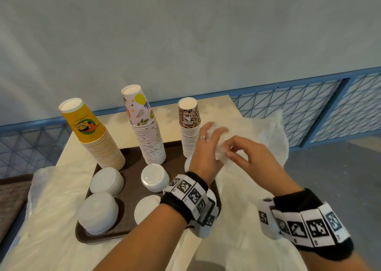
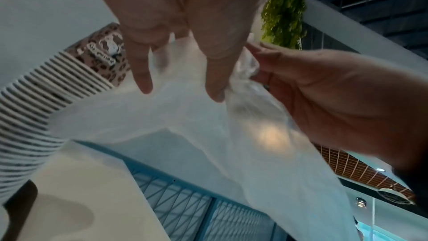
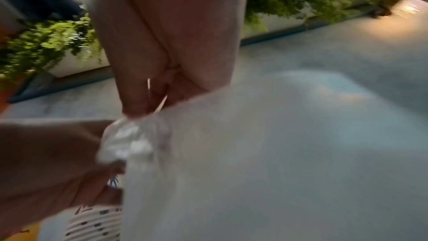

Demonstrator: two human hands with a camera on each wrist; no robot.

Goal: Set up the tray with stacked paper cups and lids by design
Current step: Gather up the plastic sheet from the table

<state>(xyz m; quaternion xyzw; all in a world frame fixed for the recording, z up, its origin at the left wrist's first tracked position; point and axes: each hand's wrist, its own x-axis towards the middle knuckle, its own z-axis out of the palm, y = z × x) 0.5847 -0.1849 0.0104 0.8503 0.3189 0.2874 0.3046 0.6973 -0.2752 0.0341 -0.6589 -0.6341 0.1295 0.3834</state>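
On top of a pale rectangular table (image 1: 127,126) sits a dark brown plastic tray (image 1: 132,190), largely set up. Three upside-down stacks of paper cups stand along its far side: yellow cartoon cups (image 1: 92,134), pink fruit-print cups (image 1: 144,126) and leopard-print cups (image 1: 188,126). White plastic lid stacks (image 1: 107,181) lie in front of the yellow and pink cups. Lids for the leopard cups seem the remaining step. Over the tray's right edge, both hands work a thin translucent plastic bag (image 1: 266,134). The left hand (image 1: 206,147) grips the bag with curled fingers; the right hand (image 1: 247,155) pinches its knotted neck (image 3: 125,138).
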